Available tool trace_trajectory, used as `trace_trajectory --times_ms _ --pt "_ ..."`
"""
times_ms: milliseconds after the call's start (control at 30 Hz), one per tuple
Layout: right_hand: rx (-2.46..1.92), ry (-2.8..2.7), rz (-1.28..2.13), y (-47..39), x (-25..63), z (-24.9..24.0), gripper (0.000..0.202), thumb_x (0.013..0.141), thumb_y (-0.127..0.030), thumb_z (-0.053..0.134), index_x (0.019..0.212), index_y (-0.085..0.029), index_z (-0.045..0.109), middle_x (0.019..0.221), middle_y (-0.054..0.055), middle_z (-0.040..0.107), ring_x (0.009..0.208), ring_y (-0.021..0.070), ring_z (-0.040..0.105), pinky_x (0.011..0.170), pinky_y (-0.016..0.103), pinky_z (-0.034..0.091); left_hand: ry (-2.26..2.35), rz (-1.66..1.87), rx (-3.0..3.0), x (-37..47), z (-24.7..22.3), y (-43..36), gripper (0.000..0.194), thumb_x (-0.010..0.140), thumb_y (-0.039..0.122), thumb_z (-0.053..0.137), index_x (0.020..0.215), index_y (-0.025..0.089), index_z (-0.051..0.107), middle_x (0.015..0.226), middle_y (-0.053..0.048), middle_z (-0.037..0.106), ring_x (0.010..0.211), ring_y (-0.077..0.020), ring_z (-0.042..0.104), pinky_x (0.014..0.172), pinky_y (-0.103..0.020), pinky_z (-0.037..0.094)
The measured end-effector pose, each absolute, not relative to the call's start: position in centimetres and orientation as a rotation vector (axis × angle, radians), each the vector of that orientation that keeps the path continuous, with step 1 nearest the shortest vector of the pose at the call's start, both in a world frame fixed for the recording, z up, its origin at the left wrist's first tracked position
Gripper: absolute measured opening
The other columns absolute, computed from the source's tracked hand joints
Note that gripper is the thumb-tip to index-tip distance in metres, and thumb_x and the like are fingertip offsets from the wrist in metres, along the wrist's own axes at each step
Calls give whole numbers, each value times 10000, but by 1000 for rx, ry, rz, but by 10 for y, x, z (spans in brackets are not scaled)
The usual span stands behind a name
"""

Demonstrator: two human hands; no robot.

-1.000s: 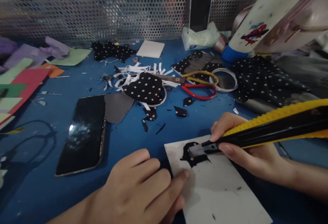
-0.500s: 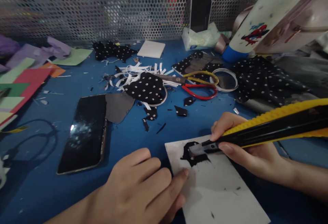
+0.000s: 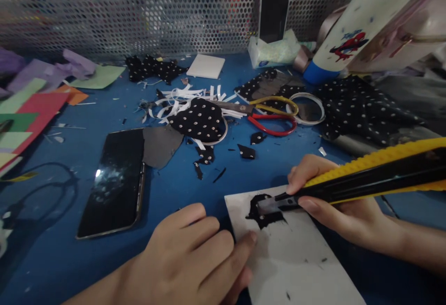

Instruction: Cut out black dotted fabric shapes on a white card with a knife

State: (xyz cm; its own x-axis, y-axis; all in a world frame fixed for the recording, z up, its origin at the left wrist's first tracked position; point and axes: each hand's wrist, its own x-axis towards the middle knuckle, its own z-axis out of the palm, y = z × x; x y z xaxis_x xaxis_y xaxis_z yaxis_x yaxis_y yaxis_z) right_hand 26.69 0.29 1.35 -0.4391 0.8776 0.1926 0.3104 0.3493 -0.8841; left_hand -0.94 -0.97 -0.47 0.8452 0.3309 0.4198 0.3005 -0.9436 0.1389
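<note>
A yellow and black utility knife (image 3: 376, 175) is gripped in my right hand (image 3: 334, 202), between thumb and fingers near its blade end. The blade lies over a small black scrap (image 3: 262, 219) on a white board (image 3: 296, 263). My left hand (image 3: 205, 254) is at the board's left edge, its fingers curled; the index fingertip touches the board just below the scrap, and the thumb is partly hidden beneath. Anything under the left hand's curled fingers is hidden.
A phone (image 3: 114, 182) lies left. Red and yellow scissors (image 3: 272, 119), tape rings, white paper strips and dotted black fabric (image 3: 362, 109) lie behind. A white and blue bottle (image 3: 362, 26) leans back right. Coloured papers (image 3: 38, 114) lie far left.
The knife's handle has dipped slightly at the right, with its blade still over the black scrap. My left hand has hardly moved.
</note>
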Motion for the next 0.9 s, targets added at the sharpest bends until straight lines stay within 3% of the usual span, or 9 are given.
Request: trace_trajectory --times_ms 233,433,567,700,800,900 --pt "-1043 -1944 1016 4 266 13 67 935 -309 592 971 -261 562 814 -5 534 672 117 569 545 203 496 528 719 2931 -8 -2 -9 296 983 226 491 1192 112 665 584 39 505 503 -149 409 493 -352 237" --pt "-1045 -1929 1075 3 265 13 43 948 -260 574 966 -238 543 744 -11 538 593 111 533 497 209 458 611 792 2797 -11 2 -2 306 981 138 474 1253 97 608 641 32 552 542 -133 416 529 -336 293" --pt "-1069 -1922 1067 3 266 12 56 933 -278 596 961 -248 558 755 -6 550 609 120 553 506 216 468 574 786 2821 -9 1 -2 312 926 123 537 1222 101 637 651 20 580 566 -149 419 548 -335 309" --pt "-1071 -1901 1082 5 266 11 59 931 -304 602 950 -255 576 758 -11 560 610 108 562 518 202 470 525 756 2783 -5 0 -1 267 921 175 566 1159 121 674 938 -35 683 801 -187 543 746 -361 416" --pt "-1077 -1843 1111 6 265 11 77 926 -311 620 931 -242 587 724 -29 564 575 74 556 502 157 453 557 687 2791 -3 0 1 260 937 205 559 1164 161 679 1101 -44 666 1000 -202 555 951 -376 377" --pt "-1071 -1773 1190 6 264 11 74 947 -311 600 949 -240 581 640 -55 563 510 49 546 474 123 430 577 630 2799 -1 -1 2 263 950 234 550 1174 177 674 1173 -52 642 1110 -205 531 1041 -372 319"
